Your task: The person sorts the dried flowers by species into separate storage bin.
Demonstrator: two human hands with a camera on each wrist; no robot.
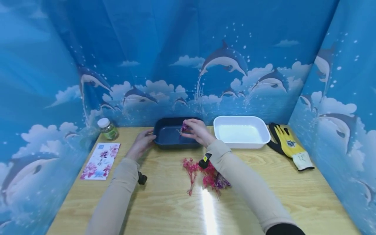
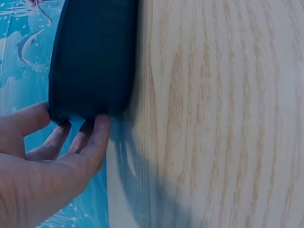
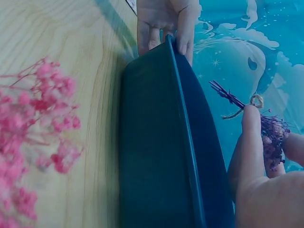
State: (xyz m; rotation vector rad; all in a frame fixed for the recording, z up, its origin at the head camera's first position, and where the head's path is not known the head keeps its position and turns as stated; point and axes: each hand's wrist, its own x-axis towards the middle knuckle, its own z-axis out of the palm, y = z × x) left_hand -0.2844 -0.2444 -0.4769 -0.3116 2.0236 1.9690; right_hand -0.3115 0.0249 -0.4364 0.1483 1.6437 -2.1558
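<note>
A dark blue rectangular tray (image 1: 166,133) stands at the back of the table. My left hand (image 1: 141,143) holds its left end, thumb at the rim and fingers against the outer wall in the left wrist view. Over the tray's right part, my right hand (image 1: 200,131) pinches a small bunch of purple dried flowers (image 3: 272,135). Twine (image 3: 257,100) ties its stems, which point toward the left hand in the right wrist view. Pink dried flowers (image 1: 191,168) lie in front of the tray, beside another purple bunch (image 1: 222,181) partly covered by the right forearm.
A white tray (image 1: 241,145) stands right of the dark one, then a yellow and black glove (image 1: 289,143). At the left are a white-capped jar (image 1: 109,130) and a floral-printed packet (image 1: 101,161). A dolphin-print curtain (image 1: 176,58) hangs behind the table (image 1: 158,202) and along its sides.
</note>
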